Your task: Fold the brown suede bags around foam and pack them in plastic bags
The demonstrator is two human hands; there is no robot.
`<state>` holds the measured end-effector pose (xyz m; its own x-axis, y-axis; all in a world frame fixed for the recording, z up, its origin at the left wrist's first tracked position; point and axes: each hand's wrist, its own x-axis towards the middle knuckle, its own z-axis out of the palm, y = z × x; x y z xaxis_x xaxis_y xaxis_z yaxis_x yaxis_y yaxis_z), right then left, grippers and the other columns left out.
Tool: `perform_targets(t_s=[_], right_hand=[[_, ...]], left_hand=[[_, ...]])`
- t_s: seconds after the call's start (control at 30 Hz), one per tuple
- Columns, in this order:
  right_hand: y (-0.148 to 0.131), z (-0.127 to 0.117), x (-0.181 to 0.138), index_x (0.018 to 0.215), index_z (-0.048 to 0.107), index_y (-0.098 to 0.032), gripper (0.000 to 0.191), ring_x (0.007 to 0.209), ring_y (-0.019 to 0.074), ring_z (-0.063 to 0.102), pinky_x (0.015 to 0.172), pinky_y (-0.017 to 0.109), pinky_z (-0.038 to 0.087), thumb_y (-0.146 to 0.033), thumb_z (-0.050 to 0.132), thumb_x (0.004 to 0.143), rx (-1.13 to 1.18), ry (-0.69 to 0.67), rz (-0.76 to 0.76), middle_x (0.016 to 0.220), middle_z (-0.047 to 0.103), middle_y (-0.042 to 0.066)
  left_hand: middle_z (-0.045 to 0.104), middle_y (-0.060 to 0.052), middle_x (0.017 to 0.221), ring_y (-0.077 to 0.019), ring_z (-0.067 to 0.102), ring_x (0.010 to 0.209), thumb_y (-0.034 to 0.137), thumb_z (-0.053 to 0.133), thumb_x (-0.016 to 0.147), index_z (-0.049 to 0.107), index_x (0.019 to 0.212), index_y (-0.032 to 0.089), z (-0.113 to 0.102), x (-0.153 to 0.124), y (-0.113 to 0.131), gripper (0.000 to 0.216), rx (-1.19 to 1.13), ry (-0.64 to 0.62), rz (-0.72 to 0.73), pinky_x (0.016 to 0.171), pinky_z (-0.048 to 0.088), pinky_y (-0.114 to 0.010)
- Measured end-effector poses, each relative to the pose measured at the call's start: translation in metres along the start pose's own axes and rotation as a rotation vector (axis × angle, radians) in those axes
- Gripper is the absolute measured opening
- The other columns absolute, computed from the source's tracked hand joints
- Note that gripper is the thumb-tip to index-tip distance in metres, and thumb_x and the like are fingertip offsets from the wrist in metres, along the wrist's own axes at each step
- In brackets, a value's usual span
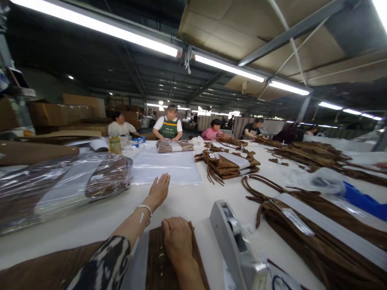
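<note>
Left hand [159, 189] stretched flat, open, at bag [166, 167] edge; right hand [177, 237] pressed on garment [157, 257] at near table edge. Slippery bag probably gets shoved away; garment could unfold if released.

Brown garment [169, 262] under the right hand [178, 241] is cut off below.

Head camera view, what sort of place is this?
Most likely a garment packing floor in a factory or warehouse. Stacks of folded brown garments and clear plastic bags cover a long white table, a tape dispenser sits near the person's right hand, and cardboard boxes stand behind.
</note>
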<state>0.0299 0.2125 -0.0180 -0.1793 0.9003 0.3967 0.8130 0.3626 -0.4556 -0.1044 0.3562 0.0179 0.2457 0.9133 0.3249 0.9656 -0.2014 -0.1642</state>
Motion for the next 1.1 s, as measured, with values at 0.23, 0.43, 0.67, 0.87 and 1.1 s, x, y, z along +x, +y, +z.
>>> perform_targets(t_s=[0.23, 0.43, 0.67, 0.87, 1.1], right_hand=[[0.001, 0.004, -0.001, 0.080, 0.068, -0.026, 0.027, 0.084, 0.0206, 0.064, 0.081, 0.034, 0.038, -0.027, 0.049, 0.098, -0.031, 0.016, 0.002, 0.083, 0.072, -0.001], [0.000, 0.001, 0.000, 0.077, 0.068, -0.025, 0.024, 0.079, 0.0183, 0.064, 0.079, 0.032, 0.038, -0.025, 0.053, 0.096, -0.075, 0.040, -0.035, 0.078, 0.071, -0.001], [-0.001, 0.000, 0.000, 0.078, 0.068, -0.025, 0.021, 0.083, 0.0183, 0.065, 0.083, 0.032, 0.039, -0.024, 0.055, 0.095, -0.079, 0.014, -0.003, 0.081, 0.072, -0.002], [-0.001, 0.001, 0.002, 0.079, 0.069, -0.025, 0.021, 0.085, 0.0195, 0.067, 0.084, 0.034, 0.043, -0.028, 0.055, 0.094, -0.093, -0.012, 0.021, 0.083, 0.074, -0.001], [-0.003, -0.001, 0.002, 0.080, 0.070, -0.024, 0.022, 0.087, 0.0200, 0.067, 0.086, 0.034, 0.043, -0.029, 0.054, 0.095, -0.082, -0.038, 0.047, 0.085, 0.074, 0.000]], left_hand=[[0.040, -0.019, 0.156, -0.0275, 0.038, 0.144, 0.000, 0.024, 0.091, 0.044, 0.146, 0.008, 0.037, 0.028, -0.011, 0.059, -0.042, -0.064, -0.032, 0.115, 0.035, -0.047], [0.072, -0.015, 0.110, -0.0230, 0.068, 0.104, 0.017, 0.042, 0.100, 0.066, 0.114, 0.008, 0.049, 0.036, -0.019, 0.029, -0.064, -0.140, -0.055, 0.092, 0.052, -0.041], [0.072, -0.013, 0.104, -0.0247, 0.069, 0.100, 0.014, 0.043, 0.098, 0.066, 0.110, 0.009, 0.038, 0.040, -0.017, 0.026, -0.045, -0.110, -0.031, 0.086, 0.053, -0.040], [0.070, -0.022, 0.107, -0.0316, 0.069, 0.101, 0.005, 0.031, 0.093, 0.063, 0.114, 0.005, 0.033, 0.031, -0.023, 0.038, -0.054, -0.065, -0.010, 0.080, 0.052, -0.041], [0.071, -0.019, 0.104, -0.0293, 0.070, 0.100, 0.007, 0.033, 0.095, 0.065, 0.108, 0.005, 0.022, 0.032, -0.018, 0.034, -0.033, -0.136, -0.029, 0.082, 0.052, -0.041]])
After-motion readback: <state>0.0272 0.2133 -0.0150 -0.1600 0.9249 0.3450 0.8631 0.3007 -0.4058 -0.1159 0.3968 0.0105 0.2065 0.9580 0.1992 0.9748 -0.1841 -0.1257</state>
